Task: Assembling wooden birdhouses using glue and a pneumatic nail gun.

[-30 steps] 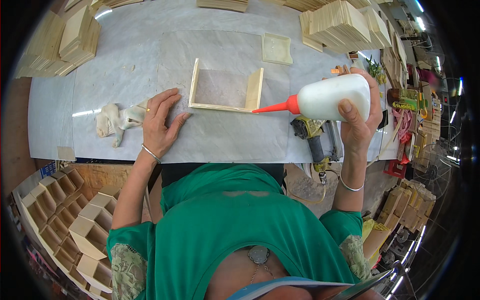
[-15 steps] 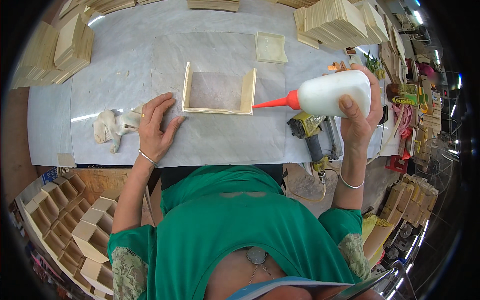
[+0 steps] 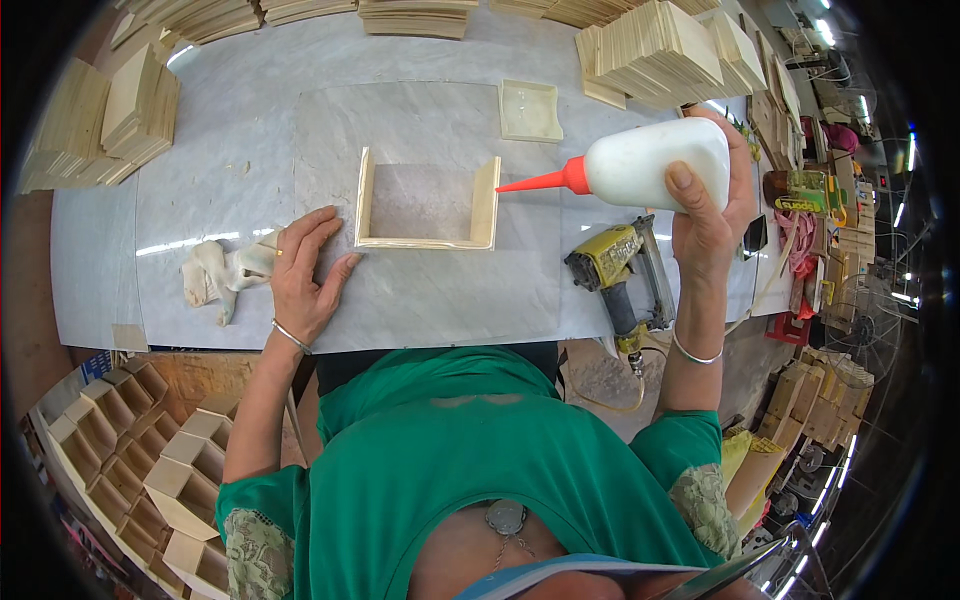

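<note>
A three-sided light wooden frame [image 3: 428,243] stands on the grey tabletop before me, its open side away from me. My right hand [image 3: 708,205] is wrapped round a white squeeze bottle [image 3: 640,170], held tilted on its side. The bottle's red nozzle [image 3: 530,182] points left, its tip at the edge of the frame's right side piece. My left hand [image 3: 308,265] lies on the tabletop by the frame's near left corner, fingers apart and holding nothing. Whether its fingertips touch the frame I cannot tell.
A yellow and black nail gun [image 3: 612,262] with a hose lies right of the frame. A crumpled whitish glove [image 3: 212,278] rests at left. Behind are a shallow cream tray [image 3: 531,110] and stacked wooden boards [image 3: 655,55]. Finished-looking wooden boxes [image 3: 180,480] stand lower left.
The nozzle tip has moved from the frame's near right corner farther away along the right side piece. My left hand stays beside the frame. The whole view has shifted slightly.
</note>
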{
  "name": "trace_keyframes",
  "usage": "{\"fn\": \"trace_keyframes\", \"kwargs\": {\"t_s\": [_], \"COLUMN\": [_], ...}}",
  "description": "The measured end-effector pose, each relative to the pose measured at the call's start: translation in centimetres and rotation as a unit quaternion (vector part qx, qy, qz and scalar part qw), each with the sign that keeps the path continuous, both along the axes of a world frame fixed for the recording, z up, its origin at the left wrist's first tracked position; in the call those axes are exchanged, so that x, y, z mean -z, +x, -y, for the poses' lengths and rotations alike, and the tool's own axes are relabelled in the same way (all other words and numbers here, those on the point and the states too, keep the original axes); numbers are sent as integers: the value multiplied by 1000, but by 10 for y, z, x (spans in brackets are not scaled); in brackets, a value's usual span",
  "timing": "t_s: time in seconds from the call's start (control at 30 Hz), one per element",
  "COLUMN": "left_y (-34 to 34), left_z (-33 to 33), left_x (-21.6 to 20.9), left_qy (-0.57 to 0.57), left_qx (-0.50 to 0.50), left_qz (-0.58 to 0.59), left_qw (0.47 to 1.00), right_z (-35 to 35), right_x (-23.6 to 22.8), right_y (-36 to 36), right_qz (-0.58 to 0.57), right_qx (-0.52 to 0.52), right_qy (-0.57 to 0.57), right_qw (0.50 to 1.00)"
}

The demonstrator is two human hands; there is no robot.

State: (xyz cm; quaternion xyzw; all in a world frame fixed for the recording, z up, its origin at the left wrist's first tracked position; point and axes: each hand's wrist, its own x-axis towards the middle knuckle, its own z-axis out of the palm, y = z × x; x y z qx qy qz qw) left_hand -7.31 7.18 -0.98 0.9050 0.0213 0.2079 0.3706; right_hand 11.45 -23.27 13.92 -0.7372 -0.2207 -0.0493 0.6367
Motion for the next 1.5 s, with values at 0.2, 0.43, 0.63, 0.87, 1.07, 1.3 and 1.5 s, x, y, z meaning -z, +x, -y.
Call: {"fn": "trace_keyframes", "kwargs": {"t_s": [0.2,0.43,0.63,0.87,1.07,1.3,1.5], "left_y": [-3,2,2,-3,25,176,270], "left_z": [2,-1,-3,2,-11,-31,8], "left_x": [-1,-1,-6,-3,-31,-91,-102], "left_qy": [-3,5,12,4,-46,140,182], "left_qx": [-1,3,2,6,-18,-37,-123], "left_qz": [-7,-6,-1,2,13,119,-85], "left_qw": [1000,1000,1000,1000,999,982,972], "right_z": [-6,-9,3,51,59,67,71], "right_x": [-3,1,25,96,120,134,122], "right_y": [8,20,31,55,74,81,66], "right_qz": [-11,-1,-59,-257,-309,-207,-108], "right_qx": [7,17,73,136,190,271,264], "right_qy": [13,10,119,269,208,30,-123], "right_qw": [1000,1000,988,918,909,940,951]}}
